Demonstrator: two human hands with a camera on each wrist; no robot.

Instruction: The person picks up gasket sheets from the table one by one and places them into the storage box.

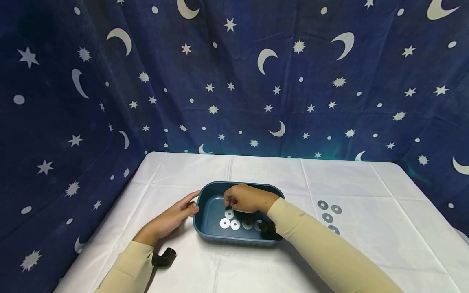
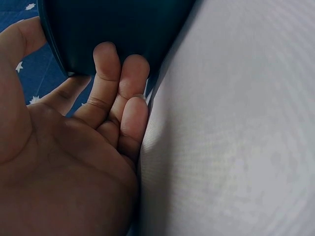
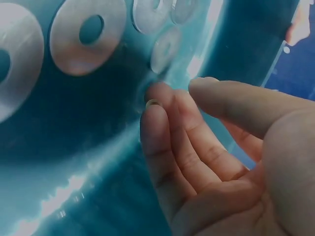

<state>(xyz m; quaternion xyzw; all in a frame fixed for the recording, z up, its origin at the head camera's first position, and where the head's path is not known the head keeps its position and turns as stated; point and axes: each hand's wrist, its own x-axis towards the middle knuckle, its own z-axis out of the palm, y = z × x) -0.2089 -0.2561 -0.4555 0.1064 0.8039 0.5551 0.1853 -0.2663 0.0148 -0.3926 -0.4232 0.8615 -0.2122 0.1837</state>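
A dark teal rectangular tray (image 1: 238, 240) stands on the white-covered table. My left hand (image 1: 176, 215) rests against the tray's left end, fingers spread along the outside wall and rim. In the left wrist view several fingertips (image 2: 106, 54) lie close against that wall. My right hand (image 1: 247, 199) reaches into the tray, loosely curled, its fingertips just over a flat metal washer (image 1: 229, 213). No washer shows between its fingers (image 3: 155, 130) in the right wrist view. Several more washers (image 1: 235, 224) lie in a row along the tray's near side.
Several loose washers (image 1: 327, 218) lie on the table (image 1: 366, 252) to the tray's right. A dark blue curtain (image 1: 234, 81) with moons and stars hangs behind and to the left. Black wrist-camera mounts (image 1: 164, 258) sit at both sleeves.
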